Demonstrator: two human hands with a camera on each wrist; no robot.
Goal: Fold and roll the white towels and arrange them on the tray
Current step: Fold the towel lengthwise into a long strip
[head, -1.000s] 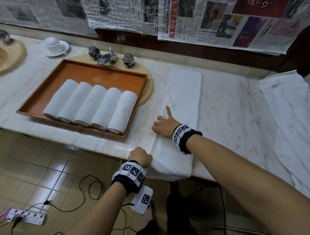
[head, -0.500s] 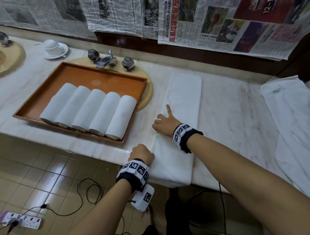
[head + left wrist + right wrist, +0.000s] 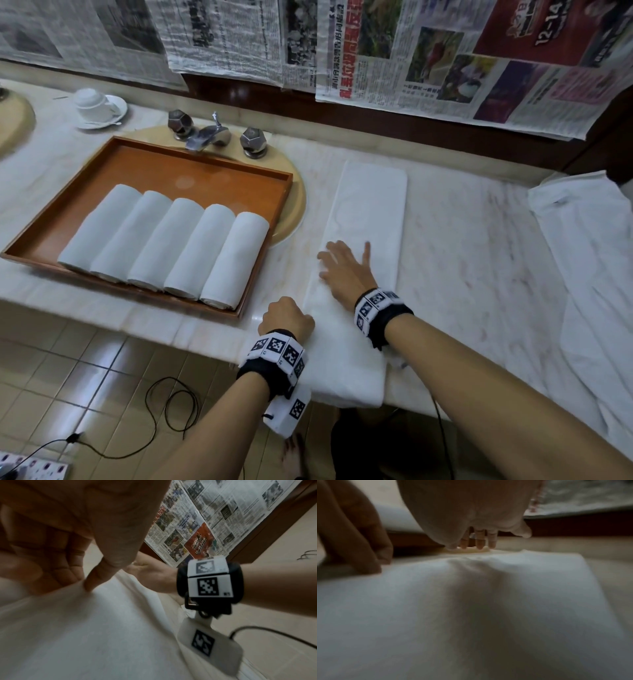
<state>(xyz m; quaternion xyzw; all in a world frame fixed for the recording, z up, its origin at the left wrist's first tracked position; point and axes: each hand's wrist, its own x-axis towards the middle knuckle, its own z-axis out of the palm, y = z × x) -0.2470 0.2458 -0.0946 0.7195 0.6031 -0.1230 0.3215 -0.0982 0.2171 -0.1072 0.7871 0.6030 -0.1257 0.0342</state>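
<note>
A long folded white towel (image 3: 371, 212) lies lengthwise on the marble counter, its near end hanging over the front edge. My left hand (image 3: 287, 317) pinches the towel's left edge near the counter front; the left wrist view shows the thumb and fingers (image 3: 96, 580) nipping the cloth (image 3: 96, 628). My right hand (image 3: 342, 265) lies flat on the towel with fingers spread, pressing it; the right wrist view shows the towel (image 3: 488, 601) under the palm. Several rolled white towels (image 3: 164, 245) lie side by side in the wooden tray (image 3: 144, 164) at the left.
A heap of unfolded white towels (image 3: 592, 267) lies at the right. The tray sits over a beige basin (image 3: 294, 209) with a chrome tap (image 3: 212, 135). A cup and saucer (image 3: 99, 108) stand at the back left. Newspapers (image 3: 445, 51) cover the wall. Cables (image 3: 168, 407) trail on the floor.
My right hand has opened from curled fingers with a pointing finger to a flat spread palm on the towel. The left hand keeps its pinch on the towel's edge.
</note>
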